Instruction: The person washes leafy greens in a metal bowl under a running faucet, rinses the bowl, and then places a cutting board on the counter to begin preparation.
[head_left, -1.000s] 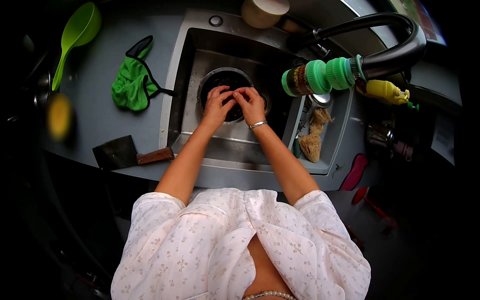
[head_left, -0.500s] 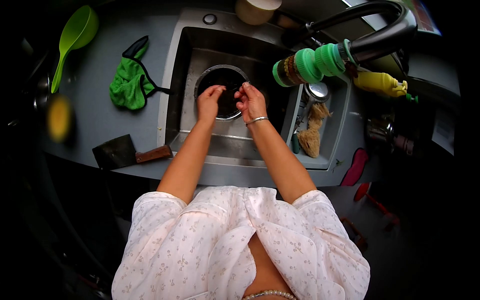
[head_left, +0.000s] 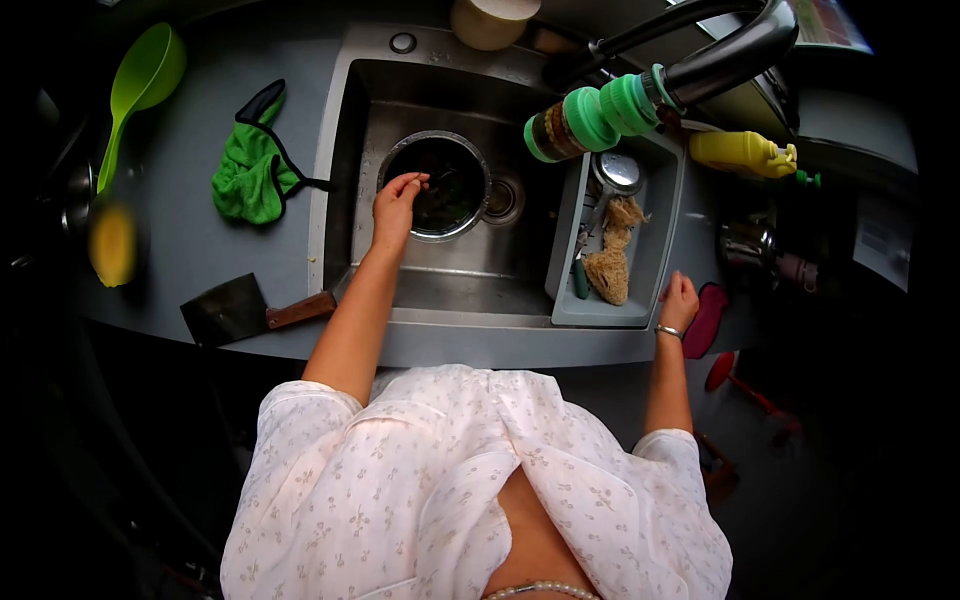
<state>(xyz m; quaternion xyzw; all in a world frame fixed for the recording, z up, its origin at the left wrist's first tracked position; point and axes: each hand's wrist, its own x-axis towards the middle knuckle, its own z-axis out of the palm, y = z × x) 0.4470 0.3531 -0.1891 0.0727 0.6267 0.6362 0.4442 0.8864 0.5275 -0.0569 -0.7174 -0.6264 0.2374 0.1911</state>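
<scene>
Over the left rim of a round metal bowl (head_left: pixel 487 187) in the sink is my left hand (head_left: pixel 398 200), its fingertips pinched on something I cannot make out. Dark green contents (head_left: pixel 447 190) lie inside the bowl. At the counter's right side, between the grey tray (head_left: pixel 640 285) and a dark pink pad (head_left: pixel 706 320), is my right hand (head_left: pixel 679 302), with its fingers curled together; whatever is in them, if anything, is too small to tell. A bracelet is on my right wrist.
A black faucet with a green filter (head_left: pixel 590 120) hangs over the sink (head_left: pixel 450 290). The tray holds a loofah (head_left: pixel 608 270). A cleaver (head_left: pixel 228 308), green cloth (head_left: pixel 250 175) and green ladle (head_left: pixel 148 70) are on the left, a yellow bottle (head_left: pixel 735 152) on the right.
My right hand has left the bowl and moved right and towards me, past the tray. My left hand stays at the bowl. The whole view has shifted slightly.
</scene>
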